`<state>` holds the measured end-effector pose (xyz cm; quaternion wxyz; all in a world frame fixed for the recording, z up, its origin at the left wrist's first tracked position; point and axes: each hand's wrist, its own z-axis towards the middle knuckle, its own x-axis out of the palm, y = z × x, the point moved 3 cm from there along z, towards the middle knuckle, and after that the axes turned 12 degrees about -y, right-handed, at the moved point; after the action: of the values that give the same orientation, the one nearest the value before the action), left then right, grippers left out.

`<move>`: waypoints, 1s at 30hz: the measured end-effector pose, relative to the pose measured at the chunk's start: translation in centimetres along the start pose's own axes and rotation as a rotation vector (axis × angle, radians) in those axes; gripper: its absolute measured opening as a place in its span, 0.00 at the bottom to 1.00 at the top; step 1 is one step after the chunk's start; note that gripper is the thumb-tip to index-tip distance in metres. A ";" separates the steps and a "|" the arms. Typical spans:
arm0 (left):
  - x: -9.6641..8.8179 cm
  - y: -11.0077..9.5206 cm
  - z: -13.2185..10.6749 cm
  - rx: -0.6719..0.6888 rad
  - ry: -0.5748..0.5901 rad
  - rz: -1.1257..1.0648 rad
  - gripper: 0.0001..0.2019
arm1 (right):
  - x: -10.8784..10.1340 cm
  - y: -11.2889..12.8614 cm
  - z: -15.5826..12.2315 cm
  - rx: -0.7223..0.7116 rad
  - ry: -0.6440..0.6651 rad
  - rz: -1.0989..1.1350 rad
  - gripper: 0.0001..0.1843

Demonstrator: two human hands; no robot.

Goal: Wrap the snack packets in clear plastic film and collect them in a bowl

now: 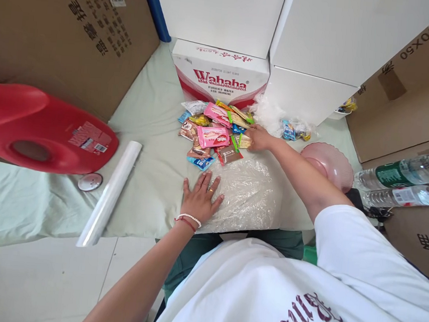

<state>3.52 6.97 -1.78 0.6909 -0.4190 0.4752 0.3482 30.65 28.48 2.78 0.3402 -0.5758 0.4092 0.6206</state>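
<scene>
Facing the Wahaha carton (220, 76) across a pale green cloth (157, 126), we see a brown cardboard box (60, 32) well to its left, with a red jug (59, 130) nearer us. Also left of the carton, but toward our side, a small round disc (90, 181) sits beside the jug, and near it a roll of clear film (110, 192) lies aslant. In front of the carton, near the cloth's edge, our left hand (200, 200) lies palm down with fingers spread, holding nothing, at the left edge of some thin clear plastic (248, 199). Between that hand and the carton is the heap of wrapped snacks (214, 137), pink, blue and brown, overlapping just before the carton's front. Our right hand (259, 137) is at the heap's right side, fingers bent at a green-ended wafer packet (244, 142); we cannot tell whether they grip it. Right of the carton lie a crumpled bag (269, 114) and a blue packet (288, 130), then a pink bowl (327, 163) nearer us, and farther right two bottles (409, 170).
</scene>
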 end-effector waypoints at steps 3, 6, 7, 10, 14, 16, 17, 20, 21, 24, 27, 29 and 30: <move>0.0 0.0 0.0 -0.006 0.001 -0.006 0.32 | -0.8 0.3 -0.2 0.047 0.090 -0.098 0.27; 0.1 0.0 0.0 -0.005 0.002 -0.012 0.32 | -2.1 0.2 -3.1 0.105 0.089 -0.133 0.22; 0.1 0.0 0.0 -0.004 -0.001 -0.015 0.32 | -2.5 0.1 -4.6 0.133 0.060 -0.141 0.19; 0.1 0.1 -0.1 -0.005 -0.013 -0.026 0.32 | -3.4 0.1 -10.1 0.175 -0.040 -0.157 0.15; 0.1 0.0 -0.1 -0.008 -0.008 -0.031 0.32 | -3.7 0.9 -17.2 0.027 -0.028 -0.073 0.16; 0.2 0.0 0.0 -0.007 -0.003 -0.029 0.31 | -3.9 0.6 -19.4 0.033 0.002 -0.044 0.12; 0.2 0.0 0.0 -0.008 -0.001 -0.029 0.31 | -4.0 0.3 -20.1 0.079 0.020 -0.028 0.11; 0.2 0.0 0.0 -0.009 -0.005 -0.026 0.31 | -4.3 -1.5 -20.0 0.297 0.044 0.043 0.20; 0.2 0.0 0.0 -0.010 -0.006 -0.022 0.31 | -4.4 -2.0 -19.4 0.360 0.035 0.072 0.24; 0.2 0.0 0.0 -0.009 -0.011 -0.003 0.31 | -4.1 -3.3 -16.3 0.396 0.039 0.156 0.36; 0.0 -0.1 0.1 -0.007 -0.009 0.002 0.31 | -3.3 -3.7 -12.9 0.285 0.100 0.183 0.43; -0.1 -0.1 0.1 -0.011 -0.003 0.001 0.31 | -2.7 -3.8 -11.4 0.192 0.096 0.163 0.43; -0.1 -0.1 0.1 -0.012 0.001 0.002 0.31 | -2.4 -3.8 -11.0 0.154 0.083 0.152 0.42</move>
<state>3.64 7.04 -1.60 0.6878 -0.4228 0.4739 0.3515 39.08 20.33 4.71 0.3181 -0.5407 0.5120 0.5868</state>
